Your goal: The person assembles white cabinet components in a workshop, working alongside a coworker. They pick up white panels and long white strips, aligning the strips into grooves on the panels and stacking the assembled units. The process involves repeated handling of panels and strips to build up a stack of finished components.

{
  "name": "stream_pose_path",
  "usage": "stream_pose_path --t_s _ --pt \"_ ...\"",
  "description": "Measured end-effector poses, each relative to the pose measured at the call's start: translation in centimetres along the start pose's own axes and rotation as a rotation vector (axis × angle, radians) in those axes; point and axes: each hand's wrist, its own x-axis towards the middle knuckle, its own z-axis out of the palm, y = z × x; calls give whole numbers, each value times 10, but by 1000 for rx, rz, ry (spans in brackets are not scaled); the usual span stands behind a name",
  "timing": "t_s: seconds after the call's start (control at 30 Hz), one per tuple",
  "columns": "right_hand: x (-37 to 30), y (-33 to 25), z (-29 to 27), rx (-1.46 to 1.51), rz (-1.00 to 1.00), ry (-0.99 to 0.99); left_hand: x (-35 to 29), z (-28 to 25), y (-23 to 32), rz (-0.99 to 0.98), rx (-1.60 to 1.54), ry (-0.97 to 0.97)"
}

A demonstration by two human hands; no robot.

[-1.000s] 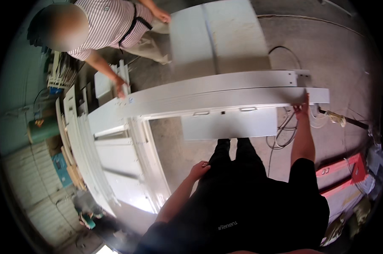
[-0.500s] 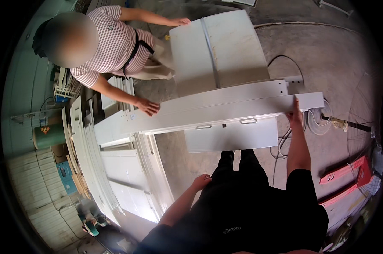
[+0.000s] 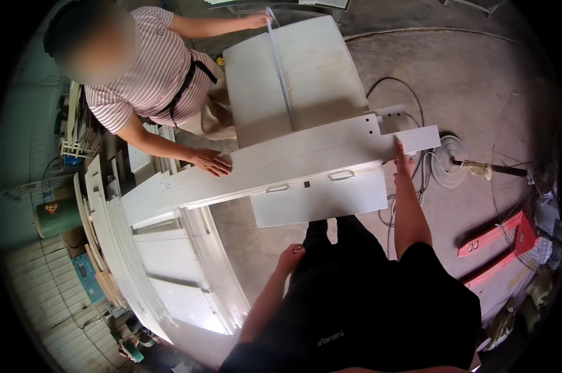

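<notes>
Long white panels (image 3: 281, 155) lie one over another, reaching from the stack at the left across to my right side. My right hand (image 3: 403, 163) grips their near edge close to the right end, thumb on top and fingers below. My left hand (image 3: 289, 256) hangs beside my thigh with its fingers curled; whether anything is inside is hidden. Across from me a co-worker in a striped shirt rests one hand (image 3: 212, 162) flat on the panels. That person's other hand (image 3: 259, 21) holds the far end of a thin metal strip (image 3: 279, 68) above a wide white board (image 3: 318, 62).
A white panel with two handles (image 3: 318, 205) sits just in front of my legs. Stacked white panels (image 3: 175, 255) fill the left. Cables and a coil (image 3: 450, 155) lie on the floor at the right, near a fan stand and red pallet-jack forks (image 3: 492, 235).
The co-worker has taken hold of the metal strip and raised its far end off the board. The whole view has shifted slightly. My right hand stays on the panels' edge.
</notes>
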Motion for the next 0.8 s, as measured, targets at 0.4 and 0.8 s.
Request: stream_pose_path --t_s 0.4,0.8 --pt "-109 -81 4 -1252 -1361 -406 -37 12 -111 32 188 75" --pt "-121 -97 22 -1505 -1227 -467 -63 73 -227 342 356 235"
